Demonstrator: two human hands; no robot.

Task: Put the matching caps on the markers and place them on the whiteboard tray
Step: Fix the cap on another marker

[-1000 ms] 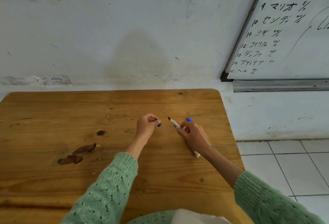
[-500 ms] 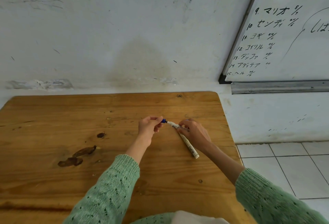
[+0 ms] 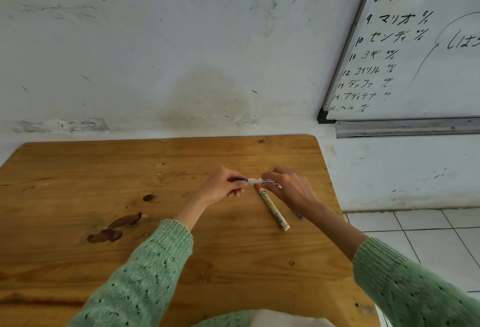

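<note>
The left hand (image 3: 220,186) pinches a blue cap (image 3: 244,180) onto the marker (image 3: 262,182) gripped by the right hand (image 3: 288,189) near the tabletop's (image 3: 78,184) right edge, a red-tipped marker (image 3: 272,207) lies uncapped below, and the whiteboard tray (image 3: 405,128) holds nothing visible, so most remains.

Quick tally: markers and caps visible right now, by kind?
Markers: 2, one held between both hands, one with a red tip lying on the table.
Caps: 1, blue, in the left hand.
Total: 3. A blue speck under the right wrist is unclear, not counted.
</note>
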